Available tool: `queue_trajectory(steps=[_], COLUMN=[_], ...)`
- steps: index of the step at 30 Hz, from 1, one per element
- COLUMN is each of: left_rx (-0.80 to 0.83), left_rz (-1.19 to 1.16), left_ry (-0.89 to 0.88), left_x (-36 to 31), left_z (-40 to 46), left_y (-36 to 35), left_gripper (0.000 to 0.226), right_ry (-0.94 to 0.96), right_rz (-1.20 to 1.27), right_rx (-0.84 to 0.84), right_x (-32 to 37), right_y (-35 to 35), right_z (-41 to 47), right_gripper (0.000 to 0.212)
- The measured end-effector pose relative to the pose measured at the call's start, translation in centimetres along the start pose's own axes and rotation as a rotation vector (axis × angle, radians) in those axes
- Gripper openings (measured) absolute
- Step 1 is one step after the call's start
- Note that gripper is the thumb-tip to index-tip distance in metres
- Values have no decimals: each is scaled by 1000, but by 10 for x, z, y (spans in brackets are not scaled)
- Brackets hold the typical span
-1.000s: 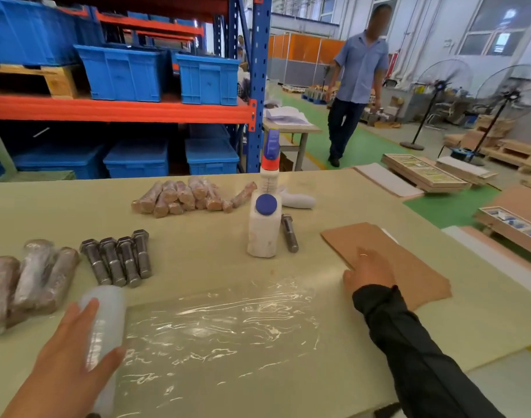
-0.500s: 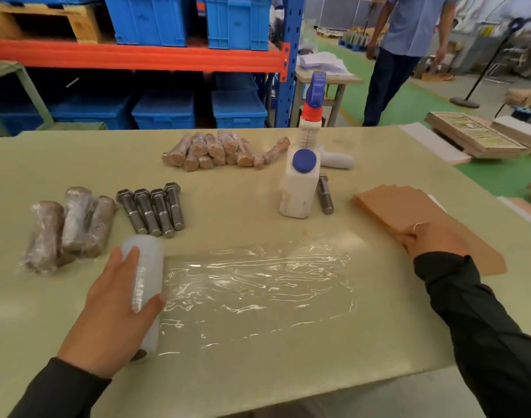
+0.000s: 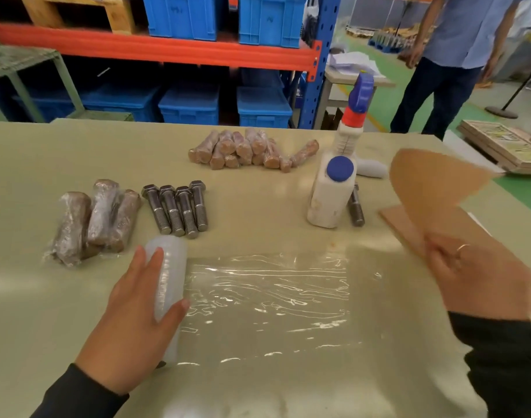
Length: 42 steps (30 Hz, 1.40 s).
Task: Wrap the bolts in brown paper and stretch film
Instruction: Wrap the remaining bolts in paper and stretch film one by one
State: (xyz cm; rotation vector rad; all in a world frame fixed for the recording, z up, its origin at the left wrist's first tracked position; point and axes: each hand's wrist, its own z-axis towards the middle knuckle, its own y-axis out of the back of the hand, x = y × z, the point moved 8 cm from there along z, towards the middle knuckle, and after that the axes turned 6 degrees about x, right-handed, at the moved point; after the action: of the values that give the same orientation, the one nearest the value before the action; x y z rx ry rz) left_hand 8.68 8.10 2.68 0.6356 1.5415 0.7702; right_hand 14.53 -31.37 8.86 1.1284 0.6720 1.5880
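Note:
My left hand [image 3: 131, 321] rests on the stretch film roll [image 3: 167, 279], from which a clear film sheet [image 3: 267, 300] lies spread flat to the right. My right hand [image 3: 472, 282] pinches a sheet of brown paper [image 3: 430, 188] and lifts it, curled, off the brown paper stack [image 3: 402, 218]. Several bare steel bolts [image 3: 176, 208] lie side by side behind the roll. One more bolt [image 3: 356, 206] lies beside the spray bottle. Film-wrapped bundles [image 3: 98, 218] sit at the left, and paper-wrapped bolts [image 3: 249, 149] are heaped further back.
A white spray bottle [image 3: 333, 191] with a blue and red trigger stands right of centre on the beige table [image 3: 47, 312]. A person in a blue shirt [image 3: 457, 55] stands beyond the far right corner. Racks with blue crates [image 3: 264, 107] line the back.
My right hand has picked the top brown sheet up off the stack; it now curls in the air. My left hand stays on the film roll. The view has tilted down.

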Motion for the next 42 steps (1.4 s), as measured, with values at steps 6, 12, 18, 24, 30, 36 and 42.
queue_trajectory(steps=[6,12,18,24,30,36,42], left_rx=[-22,-37,-48,-41,-106,131,331], left_rz=[-13,-70,-61,83,447,544,651], left_ry=[-13,-43,-47,10,-151,-522,-442], left_x=[1,5,5,-5,-37,-108,-89], left_z=[1,1,1,2,3,-6,-22], left_y=[-1,0,-1,-2,12,-24,-77], left_gripper=[77,76,78,79,80,23,31], right_ry=[735,800,757,701,622,411,132], right_rz=[101,53,78,24,46,274,414], right_rx=[-4,149,207,259,348,541,822], right_x=[137,138,128,130,135,188,251], right_y=[-31,-63,-60,-64,-58,-70,-153], right_z=[-73,-91,-97,-101,-97,-35,36], right_gripper=[27,66,65,66,59,25,41])
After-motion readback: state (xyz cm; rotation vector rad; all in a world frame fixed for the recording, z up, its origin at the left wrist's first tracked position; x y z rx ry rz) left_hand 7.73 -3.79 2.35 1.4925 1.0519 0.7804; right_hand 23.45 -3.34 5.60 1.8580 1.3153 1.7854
